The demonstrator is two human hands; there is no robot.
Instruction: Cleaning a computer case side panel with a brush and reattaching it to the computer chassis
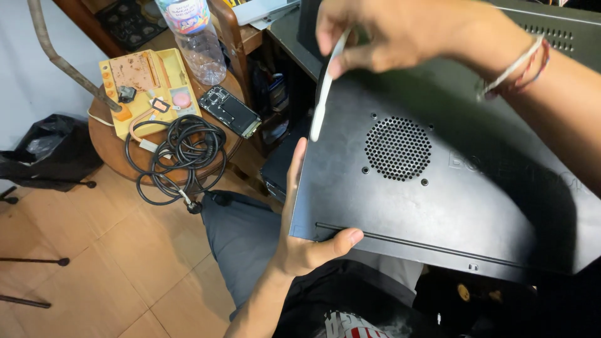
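At panel's (451,188) near-left corner, left hand (300,244) clamps the rigid, heavy-looking sheet; right hand (382,37) pinches a flexible white strip (322,94).

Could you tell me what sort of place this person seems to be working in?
Probably a home or small electronics repair corner. The left hand steadies a black metal case on the lap, the right hand holds a white strip, and a stool carries a coiled cable and yellow tray.
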